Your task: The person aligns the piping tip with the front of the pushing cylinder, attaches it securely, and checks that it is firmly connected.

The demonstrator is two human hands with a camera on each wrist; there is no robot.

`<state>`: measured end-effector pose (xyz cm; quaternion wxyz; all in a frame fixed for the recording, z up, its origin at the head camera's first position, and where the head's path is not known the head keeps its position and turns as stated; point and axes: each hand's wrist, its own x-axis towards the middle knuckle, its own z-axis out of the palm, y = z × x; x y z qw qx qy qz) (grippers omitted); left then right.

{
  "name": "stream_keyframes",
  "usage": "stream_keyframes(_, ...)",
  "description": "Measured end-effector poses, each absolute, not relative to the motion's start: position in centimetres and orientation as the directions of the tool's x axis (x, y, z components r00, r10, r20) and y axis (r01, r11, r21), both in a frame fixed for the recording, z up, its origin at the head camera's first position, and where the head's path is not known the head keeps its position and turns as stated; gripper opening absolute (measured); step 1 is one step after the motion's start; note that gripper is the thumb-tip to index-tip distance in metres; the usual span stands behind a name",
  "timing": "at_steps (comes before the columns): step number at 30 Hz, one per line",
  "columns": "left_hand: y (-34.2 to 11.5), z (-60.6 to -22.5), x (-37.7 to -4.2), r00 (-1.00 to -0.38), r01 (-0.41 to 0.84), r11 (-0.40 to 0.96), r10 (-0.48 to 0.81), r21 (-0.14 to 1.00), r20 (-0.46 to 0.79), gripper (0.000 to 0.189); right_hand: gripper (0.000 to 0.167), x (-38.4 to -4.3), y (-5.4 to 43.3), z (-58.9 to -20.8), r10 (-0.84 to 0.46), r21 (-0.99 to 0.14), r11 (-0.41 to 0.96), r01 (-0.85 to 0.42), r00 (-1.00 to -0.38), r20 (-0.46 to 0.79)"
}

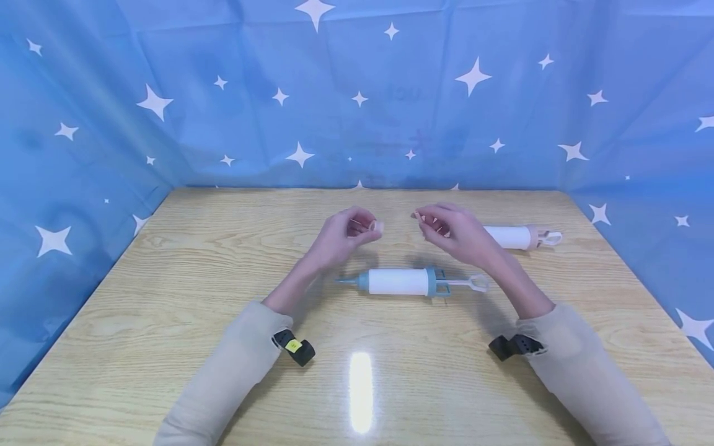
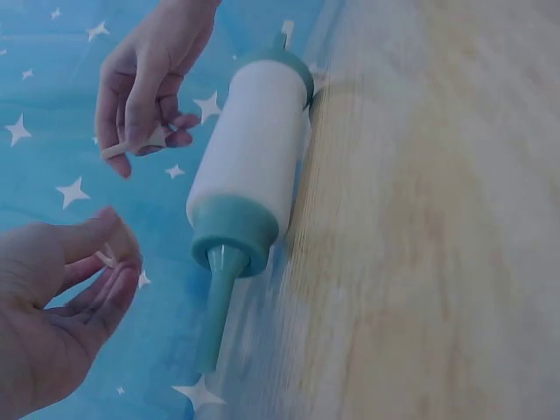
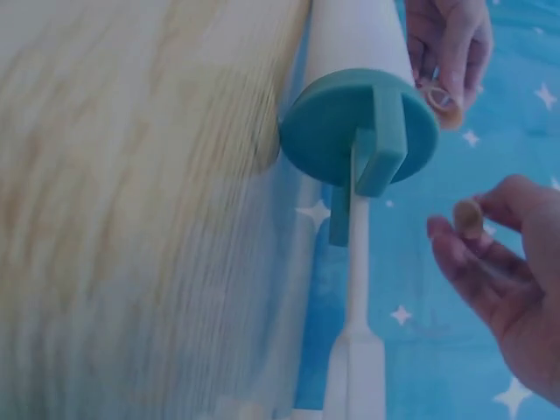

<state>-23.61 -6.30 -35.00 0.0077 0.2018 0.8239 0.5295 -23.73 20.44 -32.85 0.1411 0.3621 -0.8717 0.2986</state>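
Note:
In the head view my left hand [image 1: 341, 235] pinches a small pale ring-shaped collar [image 1: 379, 227] between thumb and fingers. Across a short gap, my right hand [image 1: 454, 234] holds a slim pale nozzle [image 2: 116, 151] with a flared base; end-on in the right wrist view it looks round. Both hands are raised above the wooden table. Nearer to me lies an icing syringe [image 1: 398, 282] with a white barrel, teal ends and a pale plunger, its teal tip pointing left. A second, pink-ended icing syringe [image 1: 509, 238] lies behind the right hand, which hides its front end.
The wooden table [image 1: 167, 322] reaches back to a blue curtain [image 1: 357, 124] with white stars, which also hangs at both sides. A black wrist camera [image 1: 294, 348] sits on the left sleeve, another camera [image 1: 515, 347] on the right.

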Motion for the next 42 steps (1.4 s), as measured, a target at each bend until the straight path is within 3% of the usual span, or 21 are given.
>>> stream_keyframes(8,-6.3,-34.3,-22.2,-0.893,0.372,0.233,0.354,0.899,0.278,0.030,0.025,-22.6,20.1,-32.1,-0.560,-0.356,0.512,-0.782,-0.618,0.552)
stream_keyframes(15,-6.1,-33.9,-21.4,-0.858,0.411,0.134,0.390,0.902,0.333,0.029,0.018,-21.6,19.3,-31.4,-0.580,-0.360,0.437,-0.824,-0.564,0.588)
stream_keyframes(23,-5.7,-33.4,-20.5,-0.836,0.414,0.081,0.427,0.907,0.343,0.028,0.022,-20.9,18.8,-31.7,-0.594,-0.315,0.379,-0.870,-0.489,0.639)
stream_keyframes(29,-5.4,-33.1,-20.0,-0.825,0.420,0.075,0.446,0.904,0.346,0.028,0.025,-20.5,18.4,-31.6,-0.580,-0.368,0.338,-0.866,-0.500,0.643)
stream_keyframes(42,-5.2,-32.7,-19.3,-0.816,0.417,0.036,0.456,0.908,0.356,0.027,0.025,-19.7,18.1,-31.5,-0.570,-0.582,0.210,-0.785,-0.582,0.579)
